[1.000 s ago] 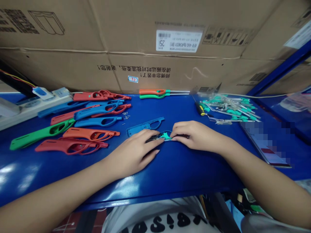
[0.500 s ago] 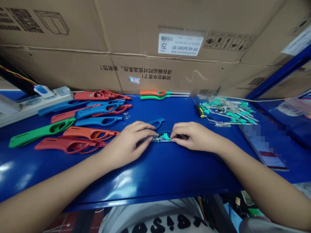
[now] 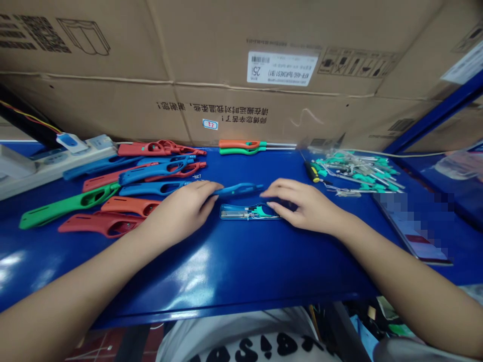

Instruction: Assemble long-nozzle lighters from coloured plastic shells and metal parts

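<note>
My left hand [image 3: 181, 208] grips the handle end of a blue lighter shell half [image 3: 239, 189] and holds it just above the blue table [image 3: 234, 266]. Below it lies the other blue shell half [image 3: 249, 212], open side up, with a teal trigger part and thin wires inside. My right hand [image 3: 302, 205] rests on the nozzle end of that lying half, fingers curled down on it.
Red, blue and green lighter shells [image 3: 124, 186] lie in a pile at the left. Two finished lighters [image 3: 245, 146] lie by the cardboard boxes [image 3: 226, 70]. A screwdriver [image 3: 311, 172] and teal inner parts [image 3: 358, 171] sit at the right. A power strip [image 3: 49, 161] is far left.
My left hand left the lying shell half, moved back to the loose blue half behind it and lifted that half. My right hand stayed on the nozzle end.
</note>
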`<state>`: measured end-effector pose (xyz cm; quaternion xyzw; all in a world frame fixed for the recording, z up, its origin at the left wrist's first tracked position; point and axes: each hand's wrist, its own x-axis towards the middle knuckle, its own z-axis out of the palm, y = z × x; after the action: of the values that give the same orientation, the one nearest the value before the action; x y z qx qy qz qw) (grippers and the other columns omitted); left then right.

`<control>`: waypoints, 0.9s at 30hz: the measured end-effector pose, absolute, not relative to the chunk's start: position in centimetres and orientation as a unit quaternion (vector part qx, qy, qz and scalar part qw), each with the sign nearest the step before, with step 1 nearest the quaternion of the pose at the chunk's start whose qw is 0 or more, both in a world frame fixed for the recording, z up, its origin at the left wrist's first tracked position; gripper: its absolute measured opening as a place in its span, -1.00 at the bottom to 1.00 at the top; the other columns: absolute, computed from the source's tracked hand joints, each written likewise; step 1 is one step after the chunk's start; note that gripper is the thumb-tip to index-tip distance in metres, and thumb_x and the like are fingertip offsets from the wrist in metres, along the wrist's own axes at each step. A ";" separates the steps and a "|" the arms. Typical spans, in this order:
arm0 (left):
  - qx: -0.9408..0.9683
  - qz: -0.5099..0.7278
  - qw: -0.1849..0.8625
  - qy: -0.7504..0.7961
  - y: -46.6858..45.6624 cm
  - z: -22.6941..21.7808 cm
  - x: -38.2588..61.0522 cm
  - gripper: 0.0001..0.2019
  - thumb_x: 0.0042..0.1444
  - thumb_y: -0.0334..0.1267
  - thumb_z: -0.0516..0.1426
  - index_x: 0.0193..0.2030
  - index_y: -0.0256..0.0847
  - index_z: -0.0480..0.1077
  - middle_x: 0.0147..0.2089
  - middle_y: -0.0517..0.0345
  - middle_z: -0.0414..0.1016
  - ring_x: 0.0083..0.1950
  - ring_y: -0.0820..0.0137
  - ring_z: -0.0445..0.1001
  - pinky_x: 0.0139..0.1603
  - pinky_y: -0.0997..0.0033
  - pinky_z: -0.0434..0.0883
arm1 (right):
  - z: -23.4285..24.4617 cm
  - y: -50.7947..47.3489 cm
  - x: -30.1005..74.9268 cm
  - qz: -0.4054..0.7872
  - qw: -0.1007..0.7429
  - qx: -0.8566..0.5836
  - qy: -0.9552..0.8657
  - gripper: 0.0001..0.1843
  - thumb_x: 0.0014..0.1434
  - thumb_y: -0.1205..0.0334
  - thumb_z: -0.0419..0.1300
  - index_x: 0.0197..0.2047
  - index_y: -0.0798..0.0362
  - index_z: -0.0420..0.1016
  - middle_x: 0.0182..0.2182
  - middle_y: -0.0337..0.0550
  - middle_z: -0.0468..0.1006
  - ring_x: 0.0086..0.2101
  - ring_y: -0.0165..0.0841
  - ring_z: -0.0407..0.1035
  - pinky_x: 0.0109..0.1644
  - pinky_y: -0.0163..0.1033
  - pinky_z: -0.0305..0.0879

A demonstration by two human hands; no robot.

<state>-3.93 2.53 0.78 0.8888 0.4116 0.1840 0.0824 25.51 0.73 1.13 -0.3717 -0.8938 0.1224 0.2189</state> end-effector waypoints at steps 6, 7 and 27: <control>0.859 0.264 0.215 0.382 0.6 1.5 -2.3 -0.74 0.38 -0.15 0.04 0.05 -0.15 0.47 -0.01 0.11 0.60 -0.05 0.29 0.58 0.01 0.29 0.50 | 1.0 0.9 25.1 0.099 0.270 -0.335 -0.897 -0.42 0.30 0.14 0.21 0.35 -0.12 0.23 0.19 0.03 0.35 0.21 -0.10 0.22 0.28 0.11 0.19; 0.854 0.261 0.250 0.375 0.3 1.4 -2.1 -0.74 0.38 -0.14 0.05 0.05 -0.12 0.48 -0.04 0.16 0.61 -0.09 0.32 0.58 -0.04 0.34 0.50 | 1.0 0.8 24.9 0.113 0.263 -0.328 -0.900 -0.43 0.30 0.13 0.22 0.34 -0.10 0.24 0.16 0.03 0.38 0.17 -0.13 0.27 0.24 0.06 0.23; 0.930 0.165 0.100 0.314 1.7 -0.2 -2.8 -0.67 0.32 -0.13 0.14 0.16 -0.16 0.45 0.02 -0.01 0.53 0.03 0.18 0.44 0.05 0.13 0.44 | 0.1 1.3 24.4 0.137 0.160 -0.366 -0.906 -0.62 0.24 -0.05 0.27 0.02 0.00 0.48 -0.07 -0.04 0.52 -0.01 -0.17 0.40 0.03 -0.08 0.19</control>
<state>-2.81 1.69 -0.20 0.9296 0.3139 0.1650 0.1001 24.42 1.32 0.13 -0.3662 -0.9064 0.1367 0.1600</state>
